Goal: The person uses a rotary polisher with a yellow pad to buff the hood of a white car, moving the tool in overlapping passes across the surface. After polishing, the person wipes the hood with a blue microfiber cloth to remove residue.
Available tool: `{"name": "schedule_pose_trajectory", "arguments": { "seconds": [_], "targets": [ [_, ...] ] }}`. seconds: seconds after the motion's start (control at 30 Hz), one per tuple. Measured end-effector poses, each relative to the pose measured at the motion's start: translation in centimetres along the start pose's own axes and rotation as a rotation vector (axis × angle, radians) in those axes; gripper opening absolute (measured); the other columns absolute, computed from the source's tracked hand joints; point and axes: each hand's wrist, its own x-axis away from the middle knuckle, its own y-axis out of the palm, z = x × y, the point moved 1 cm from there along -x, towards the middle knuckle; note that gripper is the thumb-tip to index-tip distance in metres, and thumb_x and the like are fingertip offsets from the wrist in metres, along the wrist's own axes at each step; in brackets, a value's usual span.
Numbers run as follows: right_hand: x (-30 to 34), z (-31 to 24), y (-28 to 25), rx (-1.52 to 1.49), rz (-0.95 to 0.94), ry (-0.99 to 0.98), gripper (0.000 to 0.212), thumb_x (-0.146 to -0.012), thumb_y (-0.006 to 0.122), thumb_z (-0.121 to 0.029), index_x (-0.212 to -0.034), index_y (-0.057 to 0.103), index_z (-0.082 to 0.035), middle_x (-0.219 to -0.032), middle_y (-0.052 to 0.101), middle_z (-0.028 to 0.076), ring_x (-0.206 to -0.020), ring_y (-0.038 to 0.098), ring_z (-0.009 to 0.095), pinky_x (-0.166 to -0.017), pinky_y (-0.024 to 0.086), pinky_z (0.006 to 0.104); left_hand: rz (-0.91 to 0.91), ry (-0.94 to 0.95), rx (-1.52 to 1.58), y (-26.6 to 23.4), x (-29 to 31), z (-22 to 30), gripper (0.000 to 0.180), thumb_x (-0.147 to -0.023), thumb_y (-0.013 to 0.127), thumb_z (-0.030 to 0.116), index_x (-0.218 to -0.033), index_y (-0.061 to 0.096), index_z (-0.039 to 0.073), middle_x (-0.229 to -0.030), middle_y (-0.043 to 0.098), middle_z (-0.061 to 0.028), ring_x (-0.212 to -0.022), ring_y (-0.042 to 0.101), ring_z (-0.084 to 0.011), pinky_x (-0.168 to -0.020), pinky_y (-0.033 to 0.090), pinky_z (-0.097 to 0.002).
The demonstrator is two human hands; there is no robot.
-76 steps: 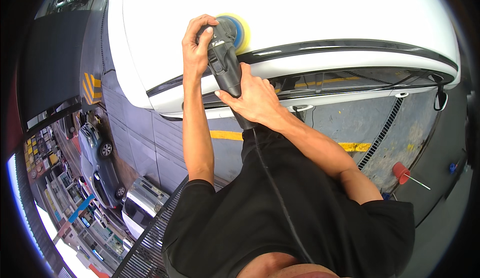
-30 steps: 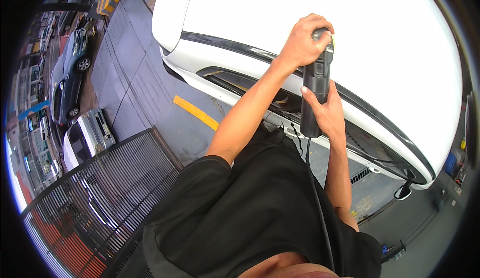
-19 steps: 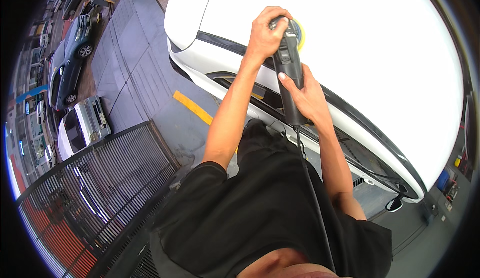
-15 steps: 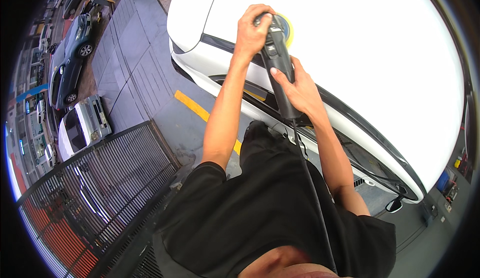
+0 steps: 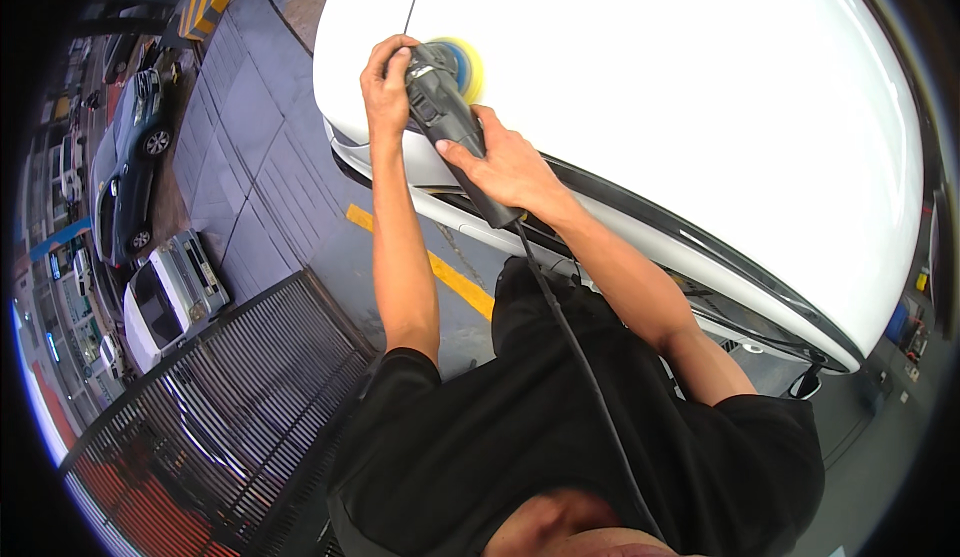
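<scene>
Both my hands hold a black polishing machine [image 5: 440, 107] against a white car [image 5: 650, 87]. Its round yellow foam pad [image 5: 475, 69], with a blue backing, lies on the white panel near the dark trim along the car's edge. My left hand [image 5: 386, 87] is closed round the machine's head, left of the pad. Lower down, my right hand [image 5: 505, 165] grips the body, with the thumb across the top. A black cord [image 5: 570, 332] runs from the machine's rear end down over my black shirt.
A slatted metal gate [image 5: 225, 397] stands at the lower left. Beyond it are a parked white car [image 5: 160, 302] and a dark car [image 5: 125, 172]. A yellow line [image 5: 455, 282] marks the grey floor. The white car's side mirror [image 5: 805, 384] sticks out at the right.
My hands and the polishing machine have moved left across the panel, from right of the panel seam's lower end to beside it. Both hands keep their hold. The view has shifted slightly.
</scene>
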Motion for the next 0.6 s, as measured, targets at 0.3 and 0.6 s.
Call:
{"name": "schedule_pose_trajectory", "arguments": {
  "seconds": [0.3,0.6],
  "targets": [
    [-3.5,-2.2,0.0,-0.025,-0.045,-0.014,0.085,-0.091,0.063,-0.062,-0.143,0.047,0.003,-0.100,0.073,0.027,-0.097,0.073,0.042,-0.087,0.056,0.0483,0.061,0.003,-0.057,-2.6,-3.6,-0.7,0.021,-0.098,0.058,0.011,-0.105,0.074,0.000,-0.105,0.071,-0.0061,-0.102,0.062,-0.0174,-0.096,0.047,-0.0310],
    [0.1,-0.6,0.1,-0.255,0.083,0.013,0.086,-0.092,0.065,-0.058,-0.147,0.042,0.004,-0.104,0.073,0.027,-0.097,0.073,0.041,-0.087,0.056,0.0466,-0.167,-0.042,0.015,1.0,-3.7,2.1,0.021,-0.099,0.056,0.010,-0.106,0.073,0.001,-0.106,0.069,-0.0049,-0.101,0.061,-0.0161,-0.096,0.047,-0.0302]
  ]
}}
